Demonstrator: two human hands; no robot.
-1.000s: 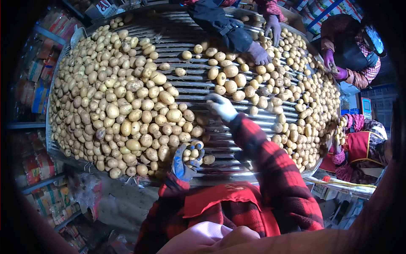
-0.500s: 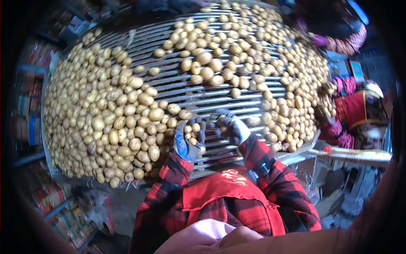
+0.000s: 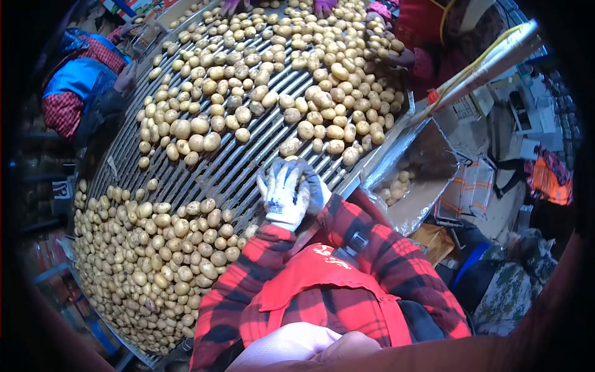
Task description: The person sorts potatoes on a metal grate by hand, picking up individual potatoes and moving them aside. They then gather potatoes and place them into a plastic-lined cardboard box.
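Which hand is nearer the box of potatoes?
Right. The right hand lies between the left hand and the box; the left hand is beside it on the far side.

A steel roller table runs between a blue-vested worker at left and a red-aproned worker at the far end. A plastic-lined box stands just beside its right edge, below a beam carrying a yellow cable. Folded cartons lie near.
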